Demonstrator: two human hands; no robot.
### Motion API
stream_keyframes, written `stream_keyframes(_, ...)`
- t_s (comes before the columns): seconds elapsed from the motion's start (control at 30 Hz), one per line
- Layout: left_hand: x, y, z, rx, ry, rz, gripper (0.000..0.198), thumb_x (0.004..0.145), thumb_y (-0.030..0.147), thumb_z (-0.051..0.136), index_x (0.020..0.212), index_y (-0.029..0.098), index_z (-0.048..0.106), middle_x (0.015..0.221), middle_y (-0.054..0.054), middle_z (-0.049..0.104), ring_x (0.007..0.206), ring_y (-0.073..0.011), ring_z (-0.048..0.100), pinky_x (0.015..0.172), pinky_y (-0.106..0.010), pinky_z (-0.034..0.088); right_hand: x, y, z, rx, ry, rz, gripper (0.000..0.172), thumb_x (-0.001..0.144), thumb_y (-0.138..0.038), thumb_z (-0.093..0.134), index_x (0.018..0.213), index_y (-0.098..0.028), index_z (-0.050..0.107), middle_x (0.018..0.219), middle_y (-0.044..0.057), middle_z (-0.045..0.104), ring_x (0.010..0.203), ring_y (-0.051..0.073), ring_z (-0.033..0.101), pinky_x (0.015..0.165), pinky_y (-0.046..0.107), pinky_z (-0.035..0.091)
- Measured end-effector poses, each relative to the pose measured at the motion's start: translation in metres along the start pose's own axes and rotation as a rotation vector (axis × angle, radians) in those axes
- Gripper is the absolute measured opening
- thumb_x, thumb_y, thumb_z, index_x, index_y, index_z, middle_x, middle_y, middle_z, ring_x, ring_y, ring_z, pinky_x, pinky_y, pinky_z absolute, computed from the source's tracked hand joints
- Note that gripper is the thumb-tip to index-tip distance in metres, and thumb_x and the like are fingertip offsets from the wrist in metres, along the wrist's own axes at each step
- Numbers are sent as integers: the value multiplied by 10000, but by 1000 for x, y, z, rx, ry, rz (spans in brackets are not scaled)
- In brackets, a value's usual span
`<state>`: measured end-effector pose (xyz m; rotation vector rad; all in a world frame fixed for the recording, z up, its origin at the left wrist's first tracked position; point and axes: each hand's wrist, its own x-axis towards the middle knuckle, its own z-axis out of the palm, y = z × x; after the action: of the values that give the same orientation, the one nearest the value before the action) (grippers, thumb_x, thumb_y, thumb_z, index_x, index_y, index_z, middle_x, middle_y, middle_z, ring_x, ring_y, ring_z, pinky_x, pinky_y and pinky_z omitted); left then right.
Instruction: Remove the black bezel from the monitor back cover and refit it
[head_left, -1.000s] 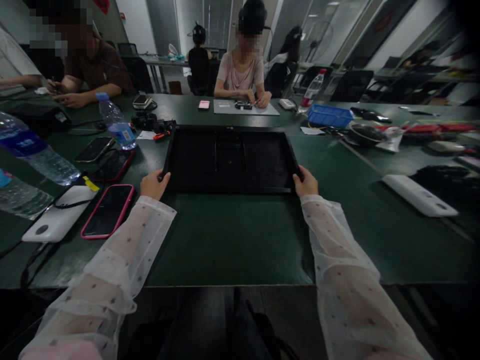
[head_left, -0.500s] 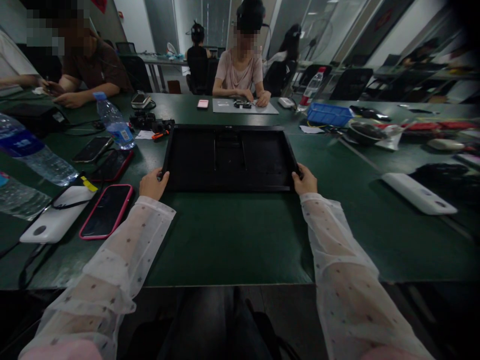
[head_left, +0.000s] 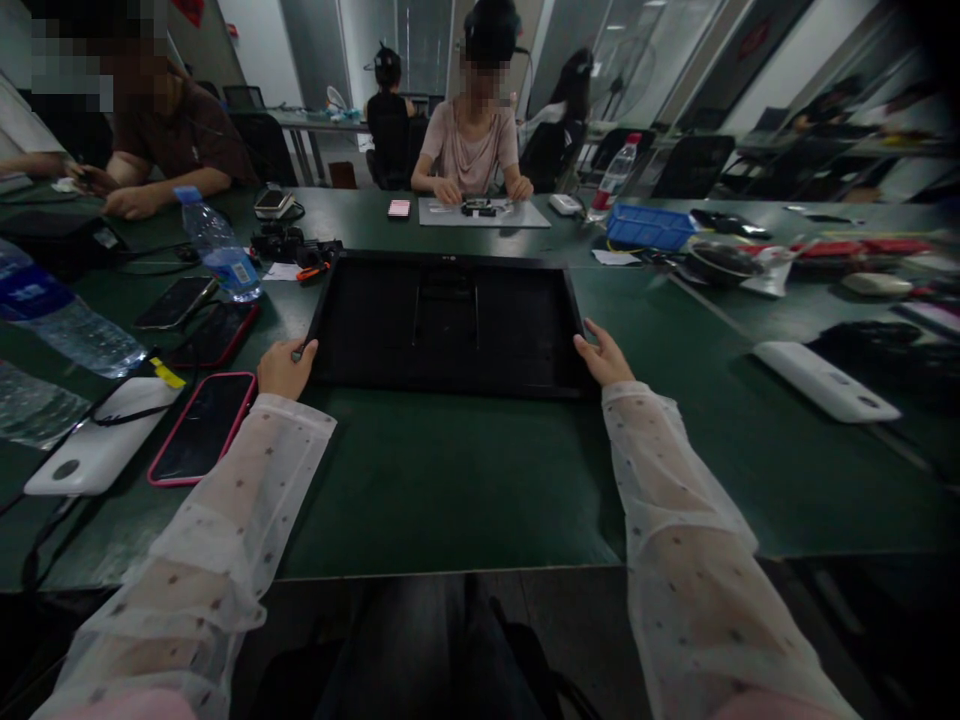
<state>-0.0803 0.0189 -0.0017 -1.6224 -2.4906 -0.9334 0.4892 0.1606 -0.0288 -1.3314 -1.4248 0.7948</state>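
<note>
A shallow black rectangular casing with a raised rim and a U-shaped bracket in its middle lies on the green table in front of me. Small light lettering shows at its far rim. My left hand is closed at the casing's near left side, thumb and forefinger at the rim. At the right side, my right hand has its forefinger and thumb apart, the thumb tip touching the rim. Its other fingers are mostly hidden. Sheer white sleeves with stars cover both forearms.
Left of me are a pink-cased phone, a white power bank and water bottles. To the right lie another white device and a blue basket. Across the green table, a person works at a grey mat.
The casing has slid slightly toward me and turned a little, its near right corner lower. My right forefinger has lifted away from the rim. The whole view has shifted slightly.
</note>
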Motion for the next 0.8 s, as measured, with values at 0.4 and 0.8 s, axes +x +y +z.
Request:
stream_keyframes(0.4, 0, 3, 0, -47, -25, -30, 499, 1013, 498, 452, 1211, 177, 779, 1118, -148, 746, 1077, -311, 678, 1015, -423, 514, -9, -14, 15, 155, 31, 11, 842, 658, -367, 848, 1466, -239, 645, 1130, 81, 803, 1208, 370, 732, 1103, 647, 565)
stream_keyframes(0.8, -1, 5, -7, -54, 6, -83, 413, 908, 578, 596, 901, 208, 780, 889, -91, 763, 928, -282, 696, 899, -378, 502, 1, -19, -12, -82, 507, 170, 780, 738, -79, 626, 1498, 43, 505, 1461, 260, 622, 1302, 313, 671, 1196, 448, 492)
